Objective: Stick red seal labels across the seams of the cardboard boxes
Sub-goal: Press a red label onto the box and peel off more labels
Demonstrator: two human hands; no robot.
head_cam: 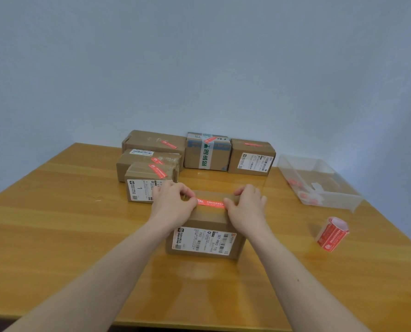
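A brown cardboard box [207, 220] with a white shipping label on its front stands at the middle of the table. A red seal label [210, 202] lies across its top. My left hand [173, 202] rests on the box's left side with its thumb on the label's left end. My right hand [246, 204] rests on the right side, thumb on the label's right end. Both hands have curled fingers over the top of the box. A roll of red labels [332, 233] stands on the table to the right.
Several sealed boxes [152, 164] with red labels stand behind, among them one with green-printed tape [207, 152] and one at the back right [251, 156]. A clear plastic bin [319, 180] with red scraps sits at the right. The wooden table [56, 224] ends at its near edge below.
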